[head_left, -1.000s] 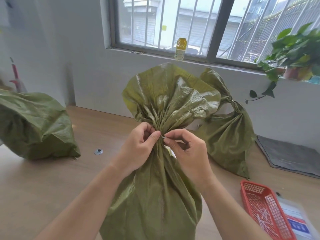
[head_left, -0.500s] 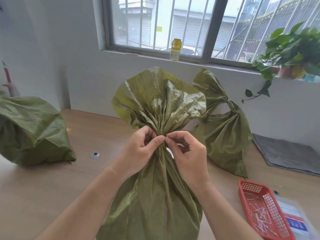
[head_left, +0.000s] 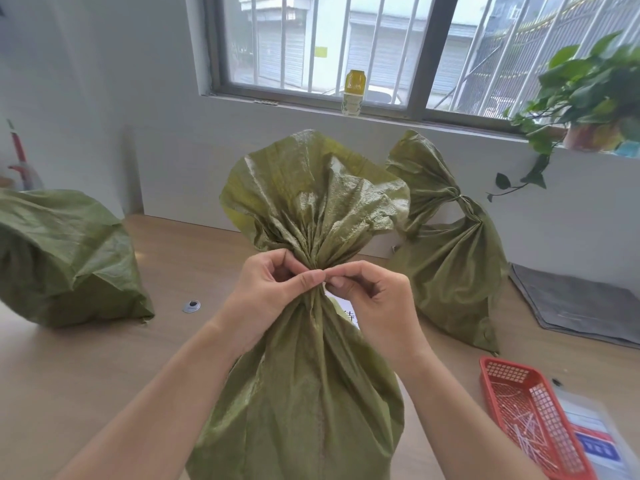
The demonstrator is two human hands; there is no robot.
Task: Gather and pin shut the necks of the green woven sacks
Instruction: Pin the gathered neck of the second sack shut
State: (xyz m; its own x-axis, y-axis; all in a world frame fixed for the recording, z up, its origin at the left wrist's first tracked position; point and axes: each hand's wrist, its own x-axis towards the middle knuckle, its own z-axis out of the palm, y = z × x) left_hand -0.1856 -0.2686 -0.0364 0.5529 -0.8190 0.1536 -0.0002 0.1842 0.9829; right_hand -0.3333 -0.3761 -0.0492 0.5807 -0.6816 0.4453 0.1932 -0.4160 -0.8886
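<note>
A green woven sack (head_left: 304,403) stands upright in front of me on the wooden table (head_left: 86,368), its neck bunched tight and its top flaring above. My left hand (head_left: 270,289) grips the gathered neck from the left, thumb across the front. My right hand (head_left: 374,299) pinches at the neck from the right, fingertips meeting the left thumb; whatever sits between them is hidden. A second sack (head_left: 450,258) with a cinched neck leans against the wall at the right. A third sack (head_left: 65,258) lies on the left, its neck out of sight.
A red mesh basket (head_left: 533,407) holding several thin white pins sits at the lower right, with a printed card (head_left: 595,445) beside it. A grey mat (head_left: 581,306) lies at the far right. A small metal disc (head_left: 191,306) rests on the table. A bottle (head_left: 353,93) and plant (head_left: 588,95) stand on the sill.
Both hands keep their hold at the bunched neck, fingertips working closer together. The view has shifted slightly so the sack sits lower and more central.
</note>
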